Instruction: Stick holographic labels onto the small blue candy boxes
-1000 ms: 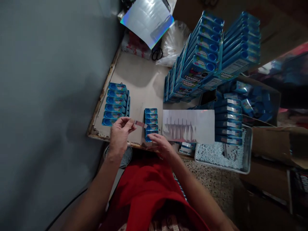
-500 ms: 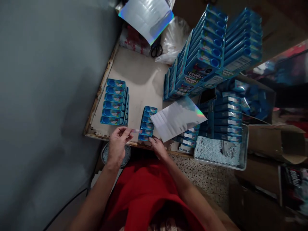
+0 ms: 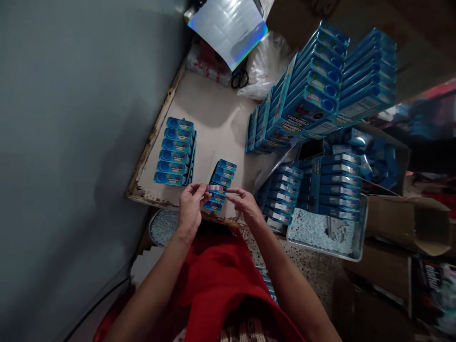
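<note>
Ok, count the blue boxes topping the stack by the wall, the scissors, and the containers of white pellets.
Blue boxes on that stack's top: 6
Scissors: 1
Pellet containers: 2, tray and bowl
Total: 9

Your left hand (image 3: 190, 206) and right hand (image 3: 244, 204) each pinch one end of a small strip (image 3: 216, 188), stretched flat between them over the near edge of the table (image 3: 213, 118). Just beyond the strip lies a short row of blue boxes (image 3: 221, 175). To the left, near the wall, sits a neat pile of boxes (image 3: 174, 152). Tall stacks (image 3: 320, 90) stand far right. A tray of pale pellets (image 3: 320, 232) sits near right, off the table's edge. Scissors (image 3: 240, 78) lie at the far end, under a shiny sheet (image 3: 228, 26).
</note>
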`<state>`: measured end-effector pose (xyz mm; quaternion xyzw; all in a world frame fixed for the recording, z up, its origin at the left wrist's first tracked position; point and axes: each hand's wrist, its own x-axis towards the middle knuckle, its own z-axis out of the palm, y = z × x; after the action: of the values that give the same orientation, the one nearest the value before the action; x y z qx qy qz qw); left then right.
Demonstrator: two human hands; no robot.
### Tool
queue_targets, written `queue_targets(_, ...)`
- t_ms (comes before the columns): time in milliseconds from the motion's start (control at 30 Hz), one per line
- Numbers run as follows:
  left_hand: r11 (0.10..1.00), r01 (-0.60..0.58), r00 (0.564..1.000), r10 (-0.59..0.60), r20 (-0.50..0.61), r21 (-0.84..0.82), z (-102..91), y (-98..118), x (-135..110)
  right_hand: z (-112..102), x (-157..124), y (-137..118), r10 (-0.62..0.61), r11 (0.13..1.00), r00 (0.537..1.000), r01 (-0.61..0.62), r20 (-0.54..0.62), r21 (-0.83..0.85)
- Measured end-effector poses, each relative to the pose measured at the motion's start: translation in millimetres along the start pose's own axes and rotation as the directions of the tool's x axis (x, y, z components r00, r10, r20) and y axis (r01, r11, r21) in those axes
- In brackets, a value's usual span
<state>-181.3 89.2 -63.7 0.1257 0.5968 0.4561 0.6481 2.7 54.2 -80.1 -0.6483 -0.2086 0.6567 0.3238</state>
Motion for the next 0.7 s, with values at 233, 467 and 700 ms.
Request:
queue_targets(233, 1.000, 0.010, 1.000, -0.010, 0.003, 0.002, 10.8, -1, 18, 9, 15, -29, -0.048, 0.999, 0.991, 0.046, 0.123, 0.020)
queue_targets(467, 0.994, -0.051, 0.999, 0.052, -0.003, 0.100, 19.4, -12, 39, 14, 34, -29, -0.123, 0.992, 0.991, 0.120, -0.047, -0.049)
queue_targets(700, 0.877, -0.255, 0.964, 0.264, 0.036, 0.407, 45.3, -24, 105, 7, 84, -37, -0.275, 0.926, 0.922, 0.179, -0.272, -0.332)
